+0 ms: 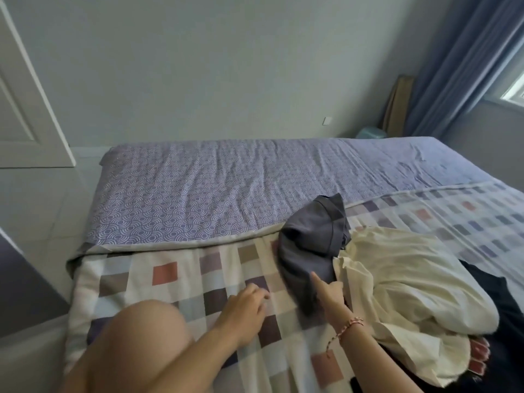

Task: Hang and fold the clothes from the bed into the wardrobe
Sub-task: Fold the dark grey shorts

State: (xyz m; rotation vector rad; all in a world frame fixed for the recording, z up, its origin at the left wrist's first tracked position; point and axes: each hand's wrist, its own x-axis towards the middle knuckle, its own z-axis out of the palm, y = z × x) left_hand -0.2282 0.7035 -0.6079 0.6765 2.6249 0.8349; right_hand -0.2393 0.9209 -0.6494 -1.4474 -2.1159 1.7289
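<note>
The left grip [243, 310] hovers low over the checked quilt [170, 279] near the middle of the bed. Its fingers are loosely curled and hold nothing.

Just right of it lies the grey garment [309, 251], bunched in a soft heap across the line where the quilt meets the purple patterned sheet [198, 188]. Its long axis runs near to far: the near end hangs limp by the right grip, and the far end points away and slightly right. It looks light and floppy, with no stiffness to keep its shape. I judge it best taken by a hem or waistband in both grips, then shaken flat before folding.

The right grip [329, 296], with a red bracelet [351, 324] at the wrist, is on the garment's near right edge. Its forefinger is straight and the other fingers are curled in, seemingly pinching the cloth, though the hold itself is partly hidden.

Further right, touching the grey piece, is a crumpled cream garment [411, 279]. Beyond that, at the right edge, lies a dark garment [504, 307].
</note>
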